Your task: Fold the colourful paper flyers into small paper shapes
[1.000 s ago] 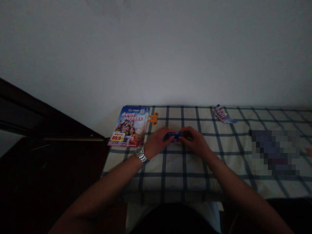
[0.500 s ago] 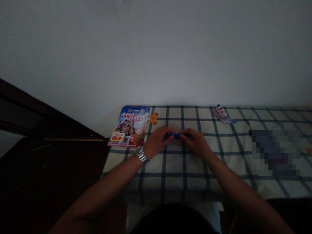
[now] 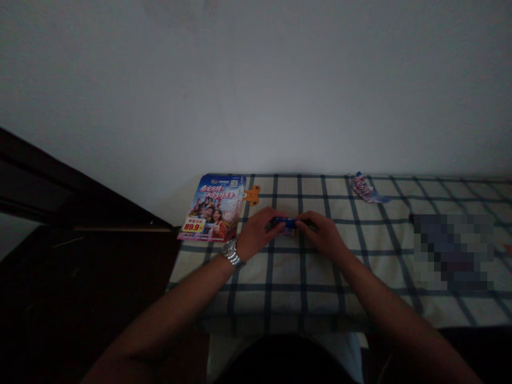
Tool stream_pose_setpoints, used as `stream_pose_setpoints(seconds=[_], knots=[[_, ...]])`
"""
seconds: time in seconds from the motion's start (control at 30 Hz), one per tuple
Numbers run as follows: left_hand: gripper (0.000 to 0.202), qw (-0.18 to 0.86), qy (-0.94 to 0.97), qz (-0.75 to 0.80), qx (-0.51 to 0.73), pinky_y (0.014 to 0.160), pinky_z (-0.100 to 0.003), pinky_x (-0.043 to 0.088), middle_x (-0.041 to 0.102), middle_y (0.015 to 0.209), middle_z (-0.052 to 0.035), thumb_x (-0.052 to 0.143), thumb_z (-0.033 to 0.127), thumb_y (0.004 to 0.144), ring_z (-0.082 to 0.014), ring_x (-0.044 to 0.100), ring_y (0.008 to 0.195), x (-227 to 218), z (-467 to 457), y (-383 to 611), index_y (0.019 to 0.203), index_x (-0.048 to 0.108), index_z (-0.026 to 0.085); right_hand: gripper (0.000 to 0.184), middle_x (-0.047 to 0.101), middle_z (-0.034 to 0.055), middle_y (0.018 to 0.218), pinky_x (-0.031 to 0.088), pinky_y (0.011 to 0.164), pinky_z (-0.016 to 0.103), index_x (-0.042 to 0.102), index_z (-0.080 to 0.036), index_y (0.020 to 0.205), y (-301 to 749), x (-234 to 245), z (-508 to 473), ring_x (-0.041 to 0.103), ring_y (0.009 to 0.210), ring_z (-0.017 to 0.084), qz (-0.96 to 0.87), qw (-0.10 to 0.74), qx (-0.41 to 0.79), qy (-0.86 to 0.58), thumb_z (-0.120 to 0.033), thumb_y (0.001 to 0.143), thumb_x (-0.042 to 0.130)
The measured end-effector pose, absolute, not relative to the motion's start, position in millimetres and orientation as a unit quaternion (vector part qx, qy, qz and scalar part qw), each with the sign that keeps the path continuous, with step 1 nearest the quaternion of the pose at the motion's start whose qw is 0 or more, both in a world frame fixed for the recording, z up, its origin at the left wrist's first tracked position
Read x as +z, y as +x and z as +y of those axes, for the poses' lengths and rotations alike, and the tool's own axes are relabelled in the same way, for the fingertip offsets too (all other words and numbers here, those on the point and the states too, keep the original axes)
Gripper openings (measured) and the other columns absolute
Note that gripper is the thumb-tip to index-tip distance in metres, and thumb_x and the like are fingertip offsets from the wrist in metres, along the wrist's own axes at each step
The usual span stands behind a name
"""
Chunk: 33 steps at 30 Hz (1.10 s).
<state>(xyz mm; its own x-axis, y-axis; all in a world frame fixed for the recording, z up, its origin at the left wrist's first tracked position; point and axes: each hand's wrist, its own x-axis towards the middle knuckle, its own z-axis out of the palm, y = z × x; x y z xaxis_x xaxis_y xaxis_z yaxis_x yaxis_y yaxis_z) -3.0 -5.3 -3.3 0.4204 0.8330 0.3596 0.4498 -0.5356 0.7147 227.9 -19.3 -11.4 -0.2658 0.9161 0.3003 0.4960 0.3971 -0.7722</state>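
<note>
Wall [image 3: 280, 96]: pale, beyond the hands.
Desk [image 3: 320, 274]: beneath both hands, under a checked cloth [image 3: 280, 272].
Flyers [image 3: 216, 205]: one stack, blue and pink, marked 89.9, left of the left hand.
Dark object [image 3: 450, 250]: pixelated, identity unclear, well to the right of the right hand.
Left hand [image 3: 258, 232] and right hand [image 3: 322, 232]: near each other, each pinching one end of the blue printed piece [image 3: 287, 223].
Crumpled paper [image 3: 366, 191]: beyond the right hand, to its right.
Watch [image 3: 232, 253]: metal band, on the left wrist.
Bear cutout [image 3: 252, 196]: orange, beside the flyers, just beyond the left hand.
Blue printed piece: small, between the hands, partly covered by fingers.
</note>
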Motion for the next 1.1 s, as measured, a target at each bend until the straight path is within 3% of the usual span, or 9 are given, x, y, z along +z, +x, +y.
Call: stream_pose_setpoints(seconds=[0.53,0.87,1.1], knots=[[0.014,0.259,0.807,0.390,0.360,0.087,-0.031,0.052,0.068,0.100,-0.0022,0.063,0.028,0.097,-0.0178,0.066,0.095,-6.0,-5.6,-3.6,0.109,0.068,0.022,0.016,0.075,0.0048,0.090,0.055,0.076,0.033,0.071,-0.023,0.099,225.7,-8.3,-20.1,0.070,0.084,0.021,-0.759,0.363,0.267,-0.470,-0.034,0.098,0.060],[0.031,0.316,0.762,0.423,0.376,0.090,-0.032,0.055,0.072,0.113,-0.0031,0.068,0.035,0.094,-0.0181,0.069,0.098,-7.2,-4.3,-5.1,0.123,0.064,0.025,0.019,0.076,0.0052,0.092,0.056,0.080,0.035,0.071,-0.024,0.098,228.7,-12.6,-18.8,0.071,0.088,0.023,-0.757,0.372,0.251,-0.475,-0.039,0.099,0.059],[0.024,0.335,0.736,0.438,0.393,0.085,-0.032,0.057,0.074,0.099,-0.0040,0.063,0.041,0.096,-0.0183,0.071,0.089,-8.4,-1.5,-7.1,0.108,0.067,0.021,0.020,0.076,0.0054,0.091,0.057,0.079,0.035,0.071,-0.024,0.098,230.3,-11.5,-18.8,0.071,0.086,0.023,-0.745,0.384,0.243,-0.489,-0.040,0.099,0.059]])
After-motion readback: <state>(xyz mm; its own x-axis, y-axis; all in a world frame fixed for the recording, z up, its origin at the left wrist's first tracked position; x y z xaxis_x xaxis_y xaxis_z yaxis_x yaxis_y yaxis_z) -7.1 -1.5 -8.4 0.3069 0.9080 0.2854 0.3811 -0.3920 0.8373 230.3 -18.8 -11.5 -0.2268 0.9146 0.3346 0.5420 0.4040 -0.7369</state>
